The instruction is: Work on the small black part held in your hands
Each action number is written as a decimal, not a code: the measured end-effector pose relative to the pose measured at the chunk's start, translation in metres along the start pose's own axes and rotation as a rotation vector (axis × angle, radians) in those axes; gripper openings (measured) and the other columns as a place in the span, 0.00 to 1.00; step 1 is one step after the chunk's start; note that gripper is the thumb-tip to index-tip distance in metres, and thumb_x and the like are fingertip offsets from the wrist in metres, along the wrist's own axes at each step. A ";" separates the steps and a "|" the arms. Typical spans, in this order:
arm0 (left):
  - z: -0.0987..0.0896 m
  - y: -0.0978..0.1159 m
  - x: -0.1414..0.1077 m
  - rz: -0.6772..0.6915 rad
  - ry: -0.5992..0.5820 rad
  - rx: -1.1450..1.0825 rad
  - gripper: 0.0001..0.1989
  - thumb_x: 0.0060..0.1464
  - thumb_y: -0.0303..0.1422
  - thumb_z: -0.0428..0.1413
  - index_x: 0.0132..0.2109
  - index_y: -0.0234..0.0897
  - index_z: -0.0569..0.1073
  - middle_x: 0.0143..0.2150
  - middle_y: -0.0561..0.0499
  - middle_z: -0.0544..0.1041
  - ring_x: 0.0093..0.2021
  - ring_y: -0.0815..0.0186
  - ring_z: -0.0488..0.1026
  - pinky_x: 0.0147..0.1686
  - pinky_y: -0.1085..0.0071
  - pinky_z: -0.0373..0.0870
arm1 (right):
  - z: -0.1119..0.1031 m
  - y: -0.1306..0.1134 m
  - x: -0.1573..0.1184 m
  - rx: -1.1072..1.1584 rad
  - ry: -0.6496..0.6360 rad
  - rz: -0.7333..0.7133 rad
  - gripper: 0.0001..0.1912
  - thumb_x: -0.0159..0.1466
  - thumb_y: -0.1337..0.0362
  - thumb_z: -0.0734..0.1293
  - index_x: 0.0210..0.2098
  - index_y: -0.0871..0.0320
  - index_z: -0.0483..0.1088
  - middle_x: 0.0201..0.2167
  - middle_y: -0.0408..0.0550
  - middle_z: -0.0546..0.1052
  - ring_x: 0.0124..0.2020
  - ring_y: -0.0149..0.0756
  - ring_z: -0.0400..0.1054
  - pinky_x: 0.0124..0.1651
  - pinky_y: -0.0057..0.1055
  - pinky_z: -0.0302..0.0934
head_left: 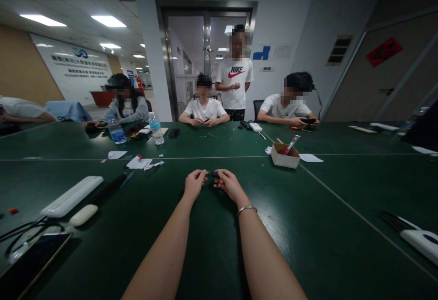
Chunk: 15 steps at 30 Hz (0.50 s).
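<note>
Both arms reach out over the green table (212,227). My left hand (195,184) is closed in a pinch on a small piece with a greyish, metal-looking tip (207,173); fingers cover most of it. Facing it, my right hand (230,185) pinches a small black piece (215,174) between thumb and fingers. A narrow gap separates the two pieces, which are too small to name exactly. On my right wrist sits a silver bracelet (247,209).
A small open box (285,157) stands ahead right. White paper scraps (139,162) and water bottles (156,129) are ahead left. Nearer left lie a white power strip (72,196), a white oval case (83,215) and a phone (36,261). Several people are across the table.
</note>
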State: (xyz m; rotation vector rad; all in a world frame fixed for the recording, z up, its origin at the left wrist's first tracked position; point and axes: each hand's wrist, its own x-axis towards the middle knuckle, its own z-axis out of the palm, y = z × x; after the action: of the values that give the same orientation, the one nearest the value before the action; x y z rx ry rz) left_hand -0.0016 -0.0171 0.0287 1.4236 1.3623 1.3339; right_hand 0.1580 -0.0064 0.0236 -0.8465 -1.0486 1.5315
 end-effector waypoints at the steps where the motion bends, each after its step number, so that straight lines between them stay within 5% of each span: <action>1: 0.000 0.000 0.000 0.003 0.001 -0.005 0.18 0.50 0.47 0.53 0.34 0.35 0.75 0.26 0.50 0.75 0.26 0.68 0.70 0.27 0.73 0.66 | 0.000 0.000 0.000 -0.003 0.001 -0.002 0.14 0.55 0.57 0.71 0.36 0.59 0.70 0.19 0.40 0.71 0.17 0.25 0.63 0.29 0.29 0.68; 15: 0.005 -0.002 -0.002 0.044 -0.039 0.124 0.22 0.51 0.50 0.51 0.33 0.35 0.75 0.26 0.50 0.75 0.27 0.66 0.70 0.28 0.72 0.63 | 0.000 0.002 0.002 -0.062 -0.017 -0.015 0.15 0.55 0.58 0.71 0.38 0.59 0.71 0.20 0.41 0.72 0.18 0.25 0.63 0.29 0.29 0.68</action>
State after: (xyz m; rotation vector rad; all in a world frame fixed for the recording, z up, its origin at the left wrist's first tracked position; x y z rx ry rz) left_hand 0.0027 -0.0175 0.0252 1.5621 1.4164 1.2615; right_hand 0.1567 -0.0047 0.0215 -0.8679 -1.1172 1.5019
